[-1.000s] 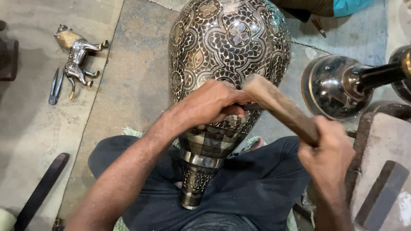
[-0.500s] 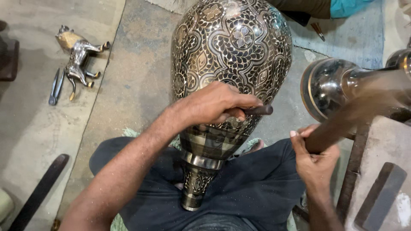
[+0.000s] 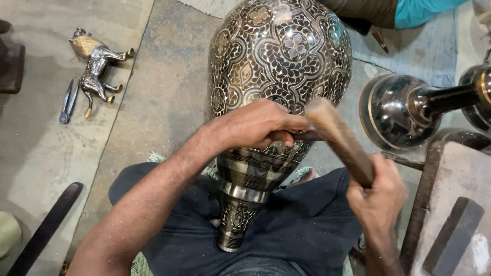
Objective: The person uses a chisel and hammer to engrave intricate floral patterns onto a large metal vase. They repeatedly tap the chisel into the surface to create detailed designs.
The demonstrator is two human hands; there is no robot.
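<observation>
At the centre of the frame, a large engraved metal vase (image 3: 279,76) is laid across the lap. A thin chisel (image 3: 307,135) is pinched against it in the closed left hand (image 3: 258,125), while a wooden mallet (image 3: 340,140) is gripped by the right hand (image 3: 378,197) at lower right. A metal horse figurine (image 3: 97,61) lies at upper left.

Metalcraft workshop: engraved vase (image 3: 280,66), mallet (image 3: 341,140), metal horse figurine (image 3: 97,61).

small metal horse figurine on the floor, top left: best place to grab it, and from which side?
Grip the horse figurine across its body, coming from above. It lies on its side on the floor with legs sticking out toward the right and lower right, so the thicker body is the steadiest hold, and the thin legs look likelier to slip. The small tool beside it lies apart, so it should not hinder.
</observation>
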